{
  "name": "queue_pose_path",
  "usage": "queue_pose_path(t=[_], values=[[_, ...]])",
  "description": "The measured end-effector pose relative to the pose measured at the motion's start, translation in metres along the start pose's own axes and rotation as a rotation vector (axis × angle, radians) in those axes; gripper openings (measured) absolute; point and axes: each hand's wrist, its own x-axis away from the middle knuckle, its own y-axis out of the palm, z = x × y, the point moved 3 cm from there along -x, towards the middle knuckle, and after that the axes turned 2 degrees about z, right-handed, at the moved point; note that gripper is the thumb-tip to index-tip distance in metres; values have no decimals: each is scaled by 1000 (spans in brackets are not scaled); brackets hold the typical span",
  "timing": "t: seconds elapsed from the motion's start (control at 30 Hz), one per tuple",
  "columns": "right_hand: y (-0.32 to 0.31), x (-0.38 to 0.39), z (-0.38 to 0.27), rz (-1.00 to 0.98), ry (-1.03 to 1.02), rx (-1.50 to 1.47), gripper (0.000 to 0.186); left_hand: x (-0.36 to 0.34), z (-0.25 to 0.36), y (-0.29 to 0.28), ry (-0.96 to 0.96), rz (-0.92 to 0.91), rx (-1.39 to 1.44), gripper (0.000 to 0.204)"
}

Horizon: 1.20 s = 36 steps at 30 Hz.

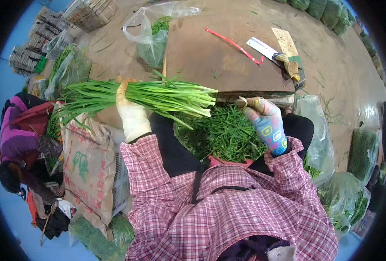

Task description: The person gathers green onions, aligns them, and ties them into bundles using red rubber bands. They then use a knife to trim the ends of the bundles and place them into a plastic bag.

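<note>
My left hand (130,111), in a whitish glove, is closed round a thick bunch of garlic chives (175,93). The bunch lies sideways, its pale cut ends to the right and its leafy tips drooping to the left. My right hand (262,115), in a dirty glove with a colourful patterned cuff, hangs apart from the bunch near the board's front edge. Its fingers are pinched together by a small pale curved piece that I cannot make out. Between my knees is a heap of green leaf trimmings (228,130), with a pink container rim (230,162) at its near side.
A brown board (197,48) ahead holds a red strip (234,43) and a knife (262,48) with a wrapped handle. Bagged greens (151,45) stand behind it; more bags (319,135) line the right. A printed sack (88,169) and a bending person (23,130) are at left.
</note>
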Motion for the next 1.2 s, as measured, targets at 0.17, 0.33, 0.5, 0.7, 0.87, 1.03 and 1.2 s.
queue_pose_path(t=[0.17,0.33,0.5,0.7,0.87,1.03,1.2], values=[[21,-55,-47,-41,6,167,27,1,-12,13,-10,-110,-15,15],[69,-93,-50,-523,249,200,42,6,-31,29,-14,-12,-68,17],[61,-85,-3,-264,323,-494,35,8,-27,22,19,-9,-62,31],[-20,-52,103,-261,396,-860,27,-1,-11,6,27,55,-13,14],[-21,-17,83,10,192,186,23,1,-12,15,-37,79,67,14],[15,-79,-40,-124,-304,85,34,6,-27,22,-70,-59,60,17],[85,-109,-54,-455,-864,544,48,11,-46,24,-128,-178,29,13]])
